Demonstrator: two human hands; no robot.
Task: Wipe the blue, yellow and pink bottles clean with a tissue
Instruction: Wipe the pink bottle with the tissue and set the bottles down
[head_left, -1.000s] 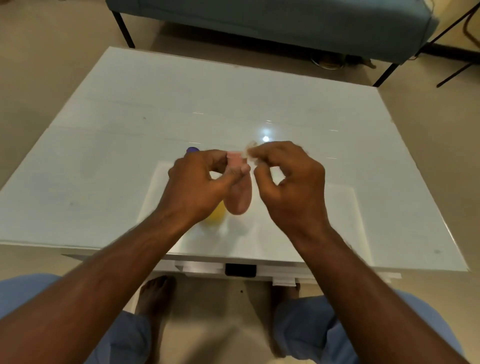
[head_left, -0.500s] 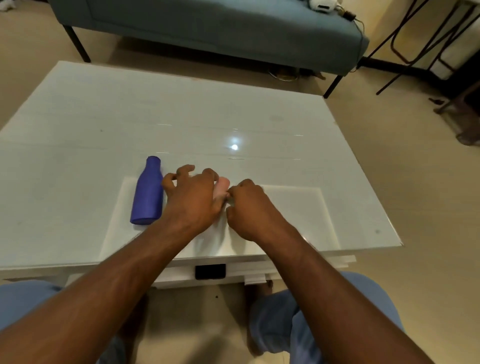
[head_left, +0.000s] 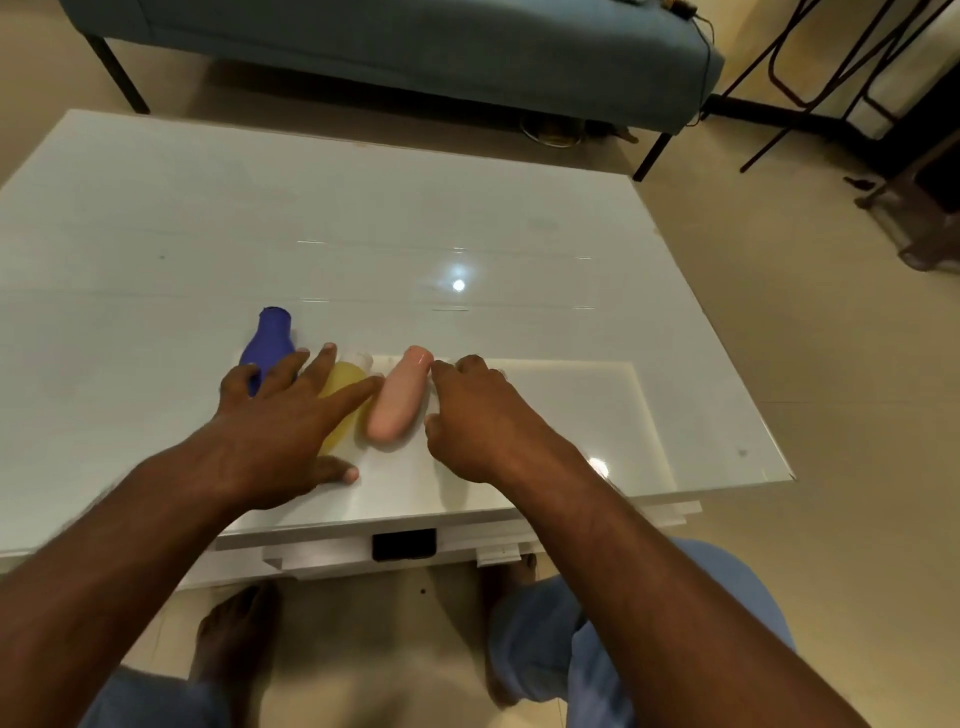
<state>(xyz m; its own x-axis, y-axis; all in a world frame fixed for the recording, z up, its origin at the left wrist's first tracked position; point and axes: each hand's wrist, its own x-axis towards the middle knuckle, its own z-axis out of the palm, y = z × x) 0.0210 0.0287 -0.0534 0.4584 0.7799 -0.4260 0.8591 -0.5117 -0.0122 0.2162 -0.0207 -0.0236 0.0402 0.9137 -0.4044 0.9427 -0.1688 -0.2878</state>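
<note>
The blue bottle (head_left: 270, 340) lies leftmost on the table (head_left: 156, 218). The released left hand (head_left: 280, 421) is spread across it and the yellow bottle (head_left: 345, 395). The pink bottle (head_left: 397, 397), held up a second ago, now lies beside them, probably wiped. The right hand (head_left: 475, 415) is curled; no tissue shows. I cannot tell what the bottles contain.

Two bare forearms reach forward, side by side. The left hand (head_left: 280, 431) is spread flat, palm down, fingers straight and fanned, thumb out to the side. The right hand (head_left: 478, 421) is palm down with fingers loosely curled under.
</note>
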